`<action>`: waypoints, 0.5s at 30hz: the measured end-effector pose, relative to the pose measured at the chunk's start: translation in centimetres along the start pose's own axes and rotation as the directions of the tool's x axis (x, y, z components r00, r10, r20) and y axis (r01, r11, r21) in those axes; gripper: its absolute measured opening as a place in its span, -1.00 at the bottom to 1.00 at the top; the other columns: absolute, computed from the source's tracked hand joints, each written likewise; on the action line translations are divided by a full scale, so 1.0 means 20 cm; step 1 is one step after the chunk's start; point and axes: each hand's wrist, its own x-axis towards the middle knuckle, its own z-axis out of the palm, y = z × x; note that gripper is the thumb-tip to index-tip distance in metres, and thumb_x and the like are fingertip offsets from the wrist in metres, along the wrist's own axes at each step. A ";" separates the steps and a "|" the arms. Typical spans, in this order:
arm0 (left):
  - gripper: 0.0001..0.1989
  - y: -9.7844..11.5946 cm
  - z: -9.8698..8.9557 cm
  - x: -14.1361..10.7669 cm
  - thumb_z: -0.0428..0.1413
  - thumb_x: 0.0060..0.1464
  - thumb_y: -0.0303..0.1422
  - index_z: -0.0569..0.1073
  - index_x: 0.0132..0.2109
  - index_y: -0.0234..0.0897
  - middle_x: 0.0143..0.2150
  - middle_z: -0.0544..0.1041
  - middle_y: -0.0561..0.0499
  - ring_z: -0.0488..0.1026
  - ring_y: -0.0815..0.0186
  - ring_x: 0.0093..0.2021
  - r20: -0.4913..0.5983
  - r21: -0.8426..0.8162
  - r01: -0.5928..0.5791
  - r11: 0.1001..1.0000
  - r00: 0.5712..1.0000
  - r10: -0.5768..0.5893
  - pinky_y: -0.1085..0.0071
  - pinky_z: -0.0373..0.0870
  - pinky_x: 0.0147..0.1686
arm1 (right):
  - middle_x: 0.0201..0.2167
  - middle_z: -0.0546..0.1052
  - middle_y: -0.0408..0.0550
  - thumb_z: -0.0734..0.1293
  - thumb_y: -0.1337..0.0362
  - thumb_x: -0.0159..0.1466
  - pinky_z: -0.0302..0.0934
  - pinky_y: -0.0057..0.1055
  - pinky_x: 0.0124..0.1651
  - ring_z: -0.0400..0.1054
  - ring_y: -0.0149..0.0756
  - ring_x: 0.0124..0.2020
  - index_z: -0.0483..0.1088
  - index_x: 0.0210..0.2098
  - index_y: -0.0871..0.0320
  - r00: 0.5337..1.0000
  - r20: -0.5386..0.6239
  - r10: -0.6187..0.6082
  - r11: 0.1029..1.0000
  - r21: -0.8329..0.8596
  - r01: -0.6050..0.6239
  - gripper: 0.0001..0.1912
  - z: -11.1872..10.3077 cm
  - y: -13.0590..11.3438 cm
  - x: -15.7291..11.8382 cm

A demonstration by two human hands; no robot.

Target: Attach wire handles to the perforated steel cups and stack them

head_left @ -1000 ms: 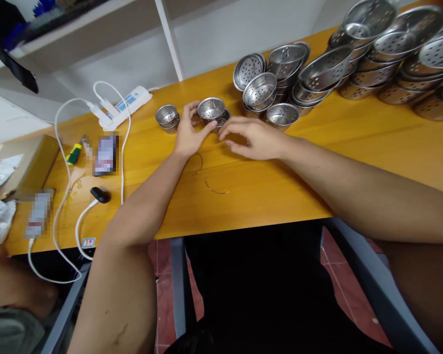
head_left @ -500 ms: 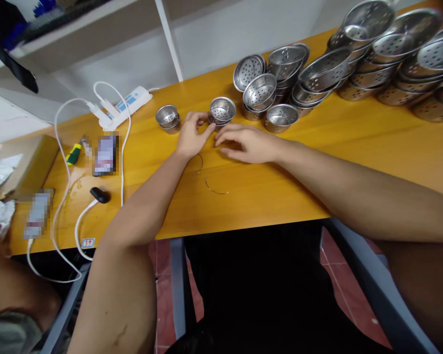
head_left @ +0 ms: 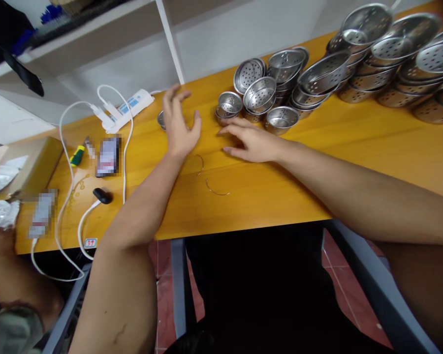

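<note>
My left hand [head_left: 179,125] is raised over the table with its fingers spread and nothing in them. Behind it, a small metal cup [head_left: 161,119] is mostly hidden. My right hand [head_left: 249,140] rests palm down with fingers apart, its fingertips by the base of a stacked pair of perforated cups [head_left: 229,104]; whether they touch is unclear. Another small cup [head_left: 281,118] stands just beyond the right wrist. Two thin curved wires, one [head_left: 200,165] near the left wrist and one [head_left: 217,189] closer to the table's edge, lie on the wood.
Stacks of perforated metal cups [head_left: 365,73] fill the back right. At left are a power strip [head_left: 133,109] with white cables, a phone [head_left: 108,156], a screwdriver [head_left: 77,156], a black plug-like item [head_left: 102,195] and a cardboard box [head_left: 40,167]. Another person's arm [head_left: 18,275] is at lower left.
My left hand has left the cup pair, moved left and up, and opened. The pair now stands farther right, against the other cups. My right hand has barely moved.
</note>
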 end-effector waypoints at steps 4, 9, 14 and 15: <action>-0.46 -0.16 -0.11 0.06 0.46 0.36 0.12 0.49 0.23 0.00 0.54 0.55 -0.14 -0.17 0.02 0.93 -0.143 0.179 0.095 0.979 0.987 -0.070 -0.22 -0.04 0.88 | 0.69 0.39 0.28 0.52 0.04 0.52 0.22 0.53 0.73 0.28 0.40 0.72 0.58 0.42 0.02 1.000 0.014 0.020 1.000 0.006 -0.020 -0.47 -0.02 0.01 -0.01; -0.17 -0.37 -0.08 0.05 0.65 0.04 -0.29 0.33 0.27 -0.15 0.49 0.54 -0.31 0.53 -0.11 0.54 -0.220 0.021 0.447 0.894 0.875 -0.432 -0.17 0.46 0.68 | 0.41 0.64 0.20 0.51 -0.03 0.52 0.37 0.46 0.64 0.54 0.34 0.51 0.65 0.30 -0.05 0.997 0.075 -0.020 0.997 0.074 0.014 -0.56 -0.02 -0.02 -0.01; -0.12 -0.44 -0.03 0.05 0.67 0.12 -0.20 0.31 0.35 -0.14 0.45 0.62 -0.22 0.64 0.11 0.44 -0.158 -0.009 0.439 0.898 0.887 -0.435 0.01 0.56 0.59 | 0.38 0.66 0.21 0.47 -0.04 0.55 0.41 0.43 0.60 0.57 0.30 0.46 0.67 0.27 -0.03 0.996 0.083 -0.036 0.996 0.083 0.029 -0.58 -0.01 -0.05 0.00; -0.13 -0.44 -0.03 0.05 0.66 0.16 -0.06 0.33 0.36 -0.13 0.45 0.63 -0.19 0.62 0.14 0.46 -0.161 0.008 0.409 0.913 0.901 -0.402 0.02 0.55 0.59 | 0.37 0.67 0.20 0.48 -0.05 0.55 0.41 0.41 0.60 0.57 0.29 0.45 0.68 0.27 -0.04 0.996 0.077 -0.039 0.996 0.087 0.032 -0.59 -0.01 -0.05 0.00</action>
